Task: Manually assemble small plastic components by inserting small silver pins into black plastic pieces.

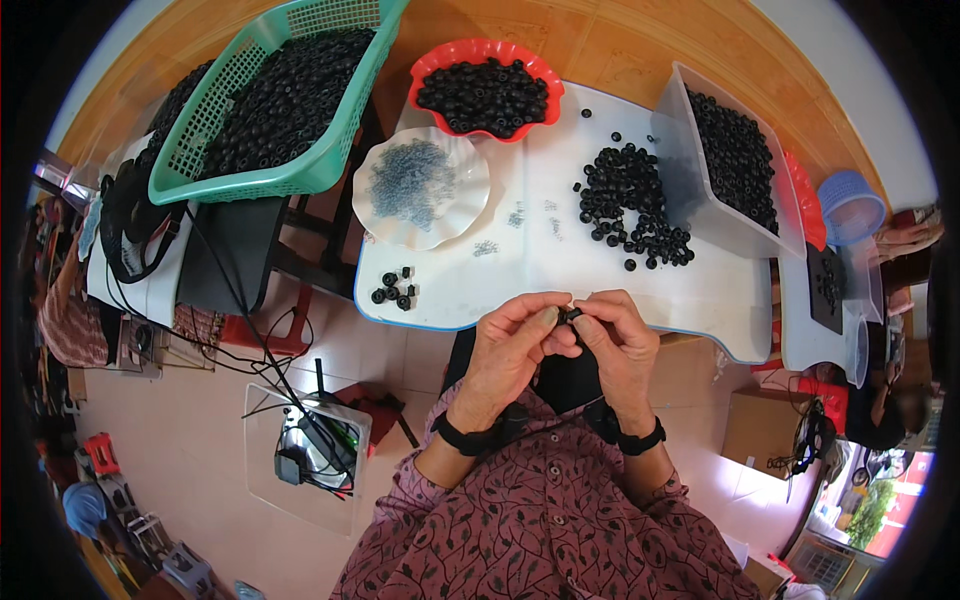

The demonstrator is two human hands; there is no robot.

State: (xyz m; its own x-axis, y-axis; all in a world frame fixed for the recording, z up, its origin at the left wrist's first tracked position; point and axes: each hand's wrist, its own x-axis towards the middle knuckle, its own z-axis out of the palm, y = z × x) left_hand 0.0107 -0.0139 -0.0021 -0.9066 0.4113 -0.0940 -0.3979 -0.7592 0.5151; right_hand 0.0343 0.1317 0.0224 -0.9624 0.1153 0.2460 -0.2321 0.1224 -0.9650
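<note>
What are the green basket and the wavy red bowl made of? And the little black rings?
The green basket looks like moulded plastic: a regular open lattice in one even colour. The wavy red bowl also seems plastic, glossy with a scalloped rim. The little black rings are matte and dull, perhaps rubber or plastic; the picture cannot settle which.

Far left: a green basket [300,170] heaped with black rings sits above my table.
Top centre: my red scalloped bowl [487,52] brims with black beads.
Just below it: a white wavy plate [470,195] carries grey bits.
Right: a clear tub [690,190] of rings, loose black rings [628,200] scattered beside it.
Floor, lower left: cables and a charger [310,450].
</note>
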